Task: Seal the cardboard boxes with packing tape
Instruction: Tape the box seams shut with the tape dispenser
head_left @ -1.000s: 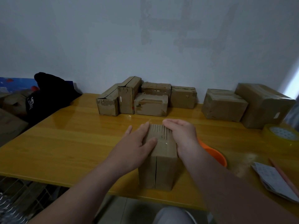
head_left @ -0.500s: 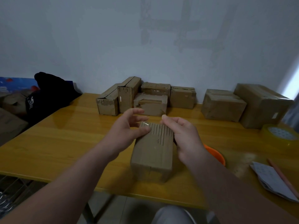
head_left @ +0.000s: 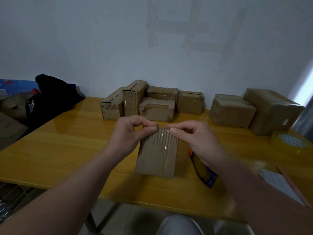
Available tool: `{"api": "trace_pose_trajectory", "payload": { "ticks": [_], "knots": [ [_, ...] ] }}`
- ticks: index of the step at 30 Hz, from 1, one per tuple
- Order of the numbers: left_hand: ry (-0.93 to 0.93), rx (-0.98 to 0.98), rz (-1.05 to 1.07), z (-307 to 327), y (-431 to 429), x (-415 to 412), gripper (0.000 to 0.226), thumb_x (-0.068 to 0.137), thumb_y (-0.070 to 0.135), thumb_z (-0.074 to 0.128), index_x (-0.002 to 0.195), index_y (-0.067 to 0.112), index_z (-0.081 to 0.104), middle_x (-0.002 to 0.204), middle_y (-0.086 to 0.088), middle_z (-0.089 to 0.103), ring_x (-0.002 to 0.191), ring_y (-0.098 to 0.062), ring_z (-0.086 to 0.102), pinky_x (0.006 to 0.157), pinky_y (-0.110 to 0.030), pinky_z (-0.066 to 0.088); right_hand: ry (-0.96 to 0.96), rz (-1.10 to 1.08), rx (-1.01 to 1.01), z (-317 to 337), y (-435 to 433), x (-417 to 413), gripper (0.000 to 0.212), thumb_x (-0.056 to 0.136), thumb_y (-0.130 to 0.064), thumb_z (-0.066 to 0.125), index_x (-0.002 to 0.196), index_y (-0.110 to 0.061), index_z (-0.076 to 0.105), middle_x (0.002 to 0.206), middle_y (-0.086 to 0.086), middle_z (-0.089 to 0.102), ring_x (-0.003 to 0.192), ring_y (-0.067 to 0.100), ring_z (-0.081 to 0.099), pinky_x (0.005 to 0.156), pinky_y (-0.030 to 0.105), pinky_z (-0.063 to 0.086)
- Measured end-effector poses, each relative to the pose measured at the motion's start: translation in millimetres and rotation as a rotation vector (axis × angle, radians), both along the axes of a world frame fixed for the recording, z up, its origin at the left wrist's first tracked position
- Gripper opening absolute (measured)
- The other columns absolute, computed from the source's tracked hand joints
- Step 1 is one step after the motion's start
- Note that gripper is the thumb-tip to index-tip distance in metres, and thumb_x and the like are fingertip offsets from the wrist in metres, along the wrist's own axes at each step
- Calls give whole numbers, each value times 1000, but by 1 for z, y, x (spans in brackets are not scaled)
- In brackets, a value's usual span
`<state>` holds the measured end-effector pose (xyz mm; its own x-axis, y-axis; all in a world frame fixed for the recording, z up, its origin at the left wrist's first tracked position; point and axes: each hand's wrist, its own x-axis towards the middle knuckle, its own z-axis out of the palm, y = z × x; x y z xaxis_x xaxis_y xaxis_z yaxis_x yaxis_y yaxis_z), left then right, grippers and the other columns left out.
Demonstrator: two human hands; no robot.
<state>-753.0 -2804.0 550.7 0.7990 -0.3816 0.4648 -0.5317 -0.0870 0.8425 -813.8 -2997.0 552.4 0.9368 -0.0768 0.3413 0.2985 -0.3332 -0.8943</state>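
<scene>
Cardboard, brown and ribbed, makes up the box (head_left: 156,155) at the middle of the yellow wooden surface (head_left: 67,146). Its long side runs away from the person and its far edge is raised between the two hands; whether its near end touches the surface cannot be told. The left hand (head_left: 130,133) pinches the far left corner between thumb and forefinger, with the other fingers curled behind. The right hand (head_left: 194,138) pinches the far right corner the same way, thumb tip on the top face and the remaining fingers folded toward the palm. Both forearms reach in from the lower corners, wrists about level and palms turned toward each other. A strip of clear tape (head_left: 165,145) glints along the box's top face. Just beside the box, partly under the right wrist, lies an orange and blue dispenser (head_left: 203,170). A yellowish roll (head_left: 289,141) sits near the right edge, with a paper (head_left: 277,182) and a pencil (head_left: 294,185) nearer the person. More boxes (head_left: 155,107) stand along the wall at the back, and a black bag (head_left: 50,97) lies at the far left.
</scene>
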Motion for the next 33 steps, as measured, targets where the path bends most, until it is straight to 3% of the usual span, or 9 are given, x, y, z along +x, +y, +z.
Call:
{"api": "trace_pose_trajectory", "payload": {
  "ticks": [2,5,9,15,19,22,26,29,33],
  "knots": [
    [-5,3,-32,-5,2,0,7,77,13,70,81,19,72,92,3,73,91,-9,67,78,-22,53,-125,-45,-107,-7,2,-3,17,83,-12,70,99,-18,74,97,-11,73,95,-2,65,83,15,51],
    [32,39,-120,-18,7,-3,9,74,16,70,82,16,73,94,4,73,93,-7,67,79,-20,52,-254,-75,-215,-28,4,-12,22,82,-7,71,101,-18,71,100,-14,69,98,-3,65,85,17,52],
    [68,152,-230,-38,16,-6,13,70,20,71,83,23,74,99,11,72,106,-2,61,90,-16,47,-471,-64,-553,-54,0,-25,18,83,-16,69,100,-9,73,102,0,72,101,1,63,93,16,48],
    [118,325,-346,-48,28,-9,18,84,36,62,96,29,74,113,20,66,123,4,48,100,-17,39,-434,66,-905,-69,-9,-41,41,88,-36,59,122,-14,62,127,-3,59,123,3,48,106,13,33],
    [118,259,-239,-41,26,-10,46,90,59,35,112,36,68,117,31,61,119,12,46,90,-2,33,-500,120,-1002,-49,-11,-37,59,88,-54,56,131,-14,55,128,1,62,120,11,53,100,25,43],
    [121,316,-246,-41,21,-10,43,94,58,22,111,53,61,114,46,50,120,22,36,90,3,23,-448,169,-1259,-33,-9,-26,75,88,-66,44,147,-20,35,149,2,41,134,19,39,107,36,33],
    [243,304,-204,-45,25,-4,61,85,70,18,113,41,64,114,38,52,117,25,37,90,-5,20,-429,295,-1579,-34,-2,-13,82,87,-70,32,153,-25,14,159,3,17,143,27,23,112,49,15],
    [237,313,-222,-45,24,-4,70,84,73,17,119,36,64,117,33,56,120,21,38,89,-1,20,-519,278,-1700,-47,-3,-9,82,86,-71,35,152,-25,15,157,5,16,142,28,23,111,53,19],
    [249,306,-194,-43,21,-8,57,88,63,17,113,40,63,99,48,53,106,32,37,75,13,21,-613,177,-1877,-57,-4,-7,87,86,-71,38,151,-20,12,158,6,10,143,30,24,111,54,22]
  ]
}}
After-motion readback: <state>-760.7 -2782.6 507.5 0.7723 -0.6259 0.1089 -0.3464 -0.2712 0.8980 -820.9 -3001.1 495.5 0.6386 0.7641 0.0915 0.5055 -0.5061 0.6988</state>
